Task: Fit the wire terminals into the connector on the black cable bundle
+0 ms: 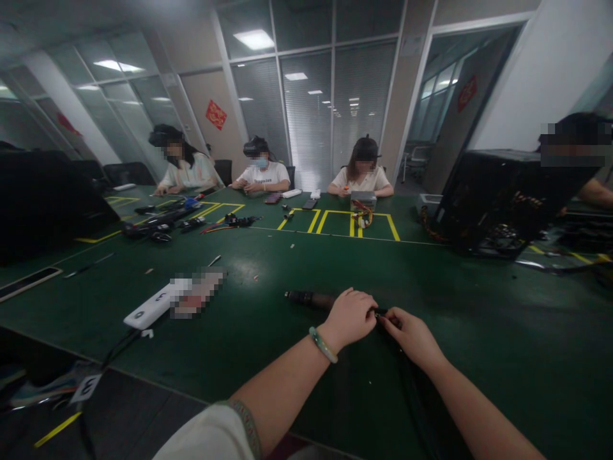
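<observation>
As hands (pixel 351 317) grip, dark tool (pixel 312 299), slender, cylindrical

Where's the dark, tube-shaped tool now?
In the head view's lower middle, the tool is over the green tabletop, extending leftward from under the left hand.

Tabletop (pixel 220 345) — smooth, faintly glossy

White device (pixel 151 308), black computer case (pixel 498 191); red poster (pixel 216 115)
</observation>
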Demonstrator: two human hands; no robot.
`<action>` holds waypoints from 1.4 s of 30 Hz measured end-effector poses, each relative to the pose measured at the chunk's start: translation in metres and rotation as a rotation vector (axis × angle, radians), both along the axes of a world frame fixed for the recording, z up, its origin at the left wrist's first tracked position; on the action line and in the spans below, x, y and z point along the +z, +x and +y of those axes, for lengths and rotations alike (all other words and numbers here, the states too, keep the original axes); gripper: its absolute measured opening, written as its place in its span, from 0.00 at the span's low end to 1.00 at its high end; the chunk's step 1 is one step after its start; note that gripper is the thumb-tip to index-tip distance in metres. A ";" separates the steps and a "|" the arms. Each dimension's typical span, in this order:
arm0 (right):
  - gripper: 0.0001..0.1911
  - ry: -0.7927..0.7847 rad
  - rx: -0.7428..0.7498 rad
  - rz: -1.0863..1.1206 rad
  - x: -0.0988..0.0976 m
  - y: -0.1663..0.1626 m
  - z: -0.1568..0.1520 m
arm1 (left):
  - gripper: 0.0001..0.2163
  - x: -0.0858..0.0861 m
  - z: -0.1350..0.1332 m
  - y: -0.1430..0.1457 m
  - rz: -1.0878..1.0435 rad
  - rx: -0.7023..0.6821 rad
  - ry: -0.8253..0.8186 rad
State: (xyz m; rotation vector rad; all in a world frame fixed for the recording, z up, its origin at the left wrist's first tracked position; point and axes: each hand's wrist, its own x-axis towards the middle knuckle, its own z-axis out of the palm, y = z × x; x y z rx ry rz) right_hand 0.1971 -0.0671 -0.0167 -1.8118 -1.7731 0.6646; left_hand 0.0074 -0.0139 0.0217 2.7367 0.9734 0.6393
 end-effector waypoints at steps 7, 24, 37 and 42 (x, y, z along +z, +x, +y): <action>0.14 -0.037 0.001 0.019 0.007 -0.002 0.000 | 0.07 -0.015 -0.010 0.009 -0.011 -0.007 0.032; 0.08 0.025 0.042 0.066 0.008 -0.001 -0.002 | 0.06 -0.015 -0.007 0.012 -0.057 0.014 0.006; 0.07 0.140 -0.062 -0.092 0.013 -0.014 -0.005 | 0.09 -0.020 -0.007 0.010 -0.080 -0.010 -0.003; 0.03 0.328 -0.080 -0.224 0.014 -0.017 -0.004 | 0.11 -0.021 -0.008 0.009 -0.108 -0.005 -0.011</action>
